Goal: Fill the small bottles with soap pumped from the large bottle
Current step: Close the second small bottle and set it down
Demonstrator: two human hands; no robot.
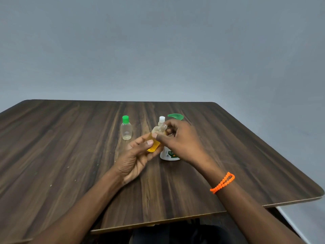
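My left hand (137, 155) grips a small clear bottle (154, 143), part full of orange soap, tilted above the table with its uncapped neck pointing up and right. My right hand (177, 138) is at that neck, thumb on the bottle's shoulder and curled fingers round the top; whether it also hides a cap I cannot tell. Right behind the hands stands the large white soap bottle (168, 154) with its green pump head (175, 116). A small bottle with a white cap (162, 119) peeks out behind my fingers. A small clear bottle with a green cap (126, 128) stands upright to the left.
The dark wooden table (70, 147) has rounded far corners and its right edge runs diagonally toward me. An orange bead bracelet (223, 182) is on my right wrist. A grey wall fills the background.
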